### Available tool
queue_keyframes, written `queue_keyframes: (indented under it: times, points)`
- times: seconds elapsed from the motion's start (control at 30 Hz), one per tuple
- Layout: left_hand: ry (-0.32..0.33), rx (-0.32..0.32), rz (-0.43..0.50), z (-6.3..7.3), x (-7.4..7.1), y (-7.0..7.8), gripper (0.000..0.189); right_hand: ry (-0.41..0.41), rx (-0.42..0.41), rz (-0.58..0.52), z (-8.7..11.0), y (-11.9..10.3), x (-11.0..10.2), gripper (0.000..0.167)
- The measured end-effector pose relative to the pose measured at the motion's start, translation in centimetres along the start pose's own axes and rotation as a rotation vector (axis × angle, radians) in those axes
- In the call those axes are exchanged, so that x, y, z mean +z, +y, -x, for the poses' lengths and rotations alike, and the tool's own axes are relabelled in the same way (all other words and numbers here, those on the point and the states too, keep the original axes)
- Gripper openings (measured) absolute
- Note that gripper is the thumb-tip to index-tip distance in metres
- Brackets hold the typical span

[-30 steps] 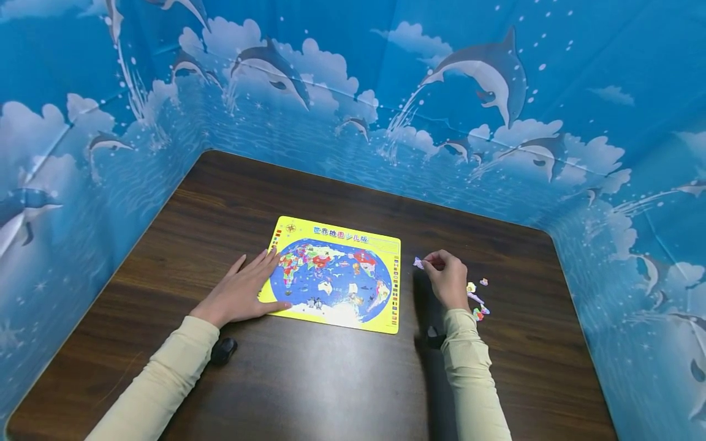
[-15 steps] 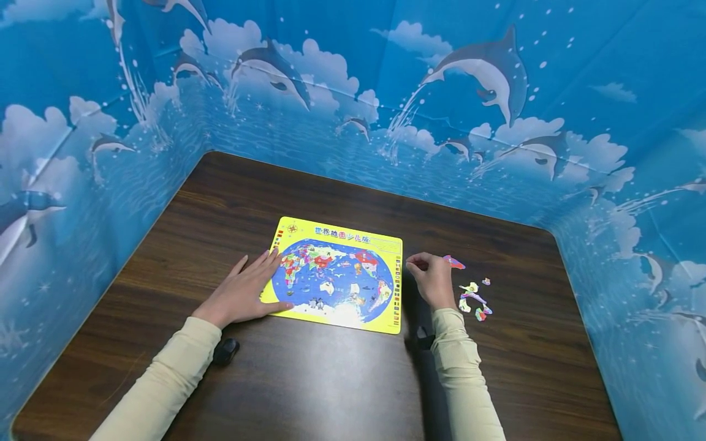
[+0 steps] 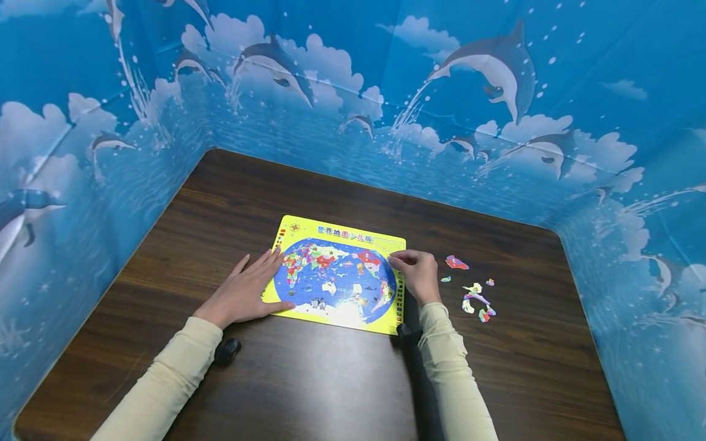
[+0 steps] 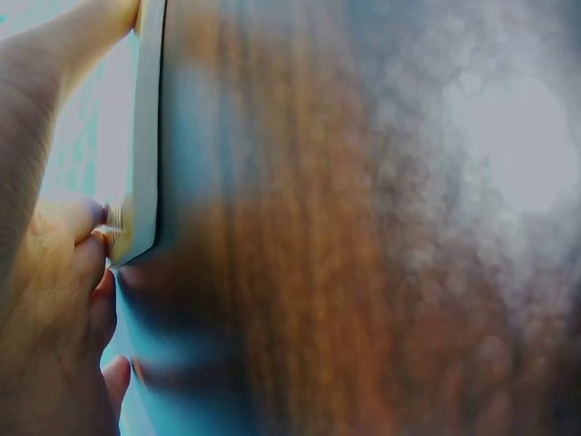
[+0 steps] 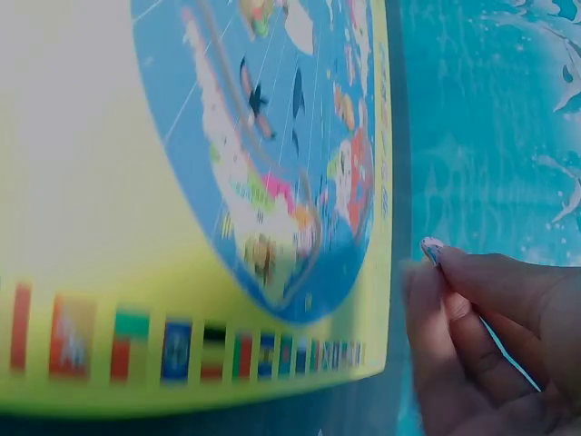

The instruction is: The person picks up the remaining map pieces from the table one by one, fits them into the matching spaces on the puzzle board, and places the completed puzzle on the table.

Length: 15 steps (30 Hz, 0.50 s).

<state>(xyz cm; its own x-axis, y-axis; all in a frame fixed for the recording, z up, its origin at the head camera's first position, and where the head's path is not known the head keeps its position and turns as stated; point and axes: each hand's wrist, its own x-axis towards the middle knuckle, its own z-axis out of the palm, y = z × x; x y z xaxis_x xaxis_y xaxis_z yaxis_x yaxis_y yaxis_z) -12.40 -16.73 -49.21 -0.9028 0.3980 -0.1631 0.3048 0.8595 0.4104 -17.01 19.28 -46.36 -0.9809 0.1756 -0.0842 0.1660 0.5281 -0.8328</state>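
- At the far left of my head view, dolphin-print fabric (image 3: 60,245) climbs behind the dark wood-grain table (image 3: 309,380).
- Left of centre, the left hand (image 3: 245,289) lies palm down with its fingers spread; the forearm, in a pale yellow sleeve (image 3: 157,376), slants up from the lower left. I see the fingers over the board's left edge and the thumb along its lower left corner.
- Just below that wrist I make out a small black object (image 3: 227,351).
- Mid-frame sits the yellow-bordered world map puzzle board (image 3: 342,275), flat on the table, glare whitening its lower part.
- At the board's right edge, the right hand (image 3: 421,275) reaches in from the lower right, wrist raised, fingertips above the upper right of the map. My right wrist view shows thumb and forefinger pinching a tiny puzzle piece (image 5: 432,247).
- Right of that hand lie loose pieces: a red one (image 3: 457,263), a small green one (image 3: 446,279) below it, and a mixed cluster (image 3: 477,298) farther right and lower.
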Motion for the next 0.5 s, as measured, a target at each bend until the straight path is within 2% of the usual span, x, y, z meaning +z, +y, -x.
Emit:
queue_keyframes:
  times: [0.13, 0.27, 0.5]
  points:
    - [-0.005, -0.005, -0.003, -0.1, 0.1, -0.2, 0.111, -0.004, 0.004, -0.027, -0.4, -0.2, 0.8, 0.013]
    - [-0.005, -0.002, -0.01, -0.1, 0.2, -0.3, 0.112, -0.021, 0.044, -0.061, -0.9, -0.4, 1.6, 0.011]
    - [-0.008, -0.004, -0.011, -0.1, 0.2, -0.4, 0.111, -0.086, 0.051, -0.035, -1.7, -1.6, 3.1, 0.008]
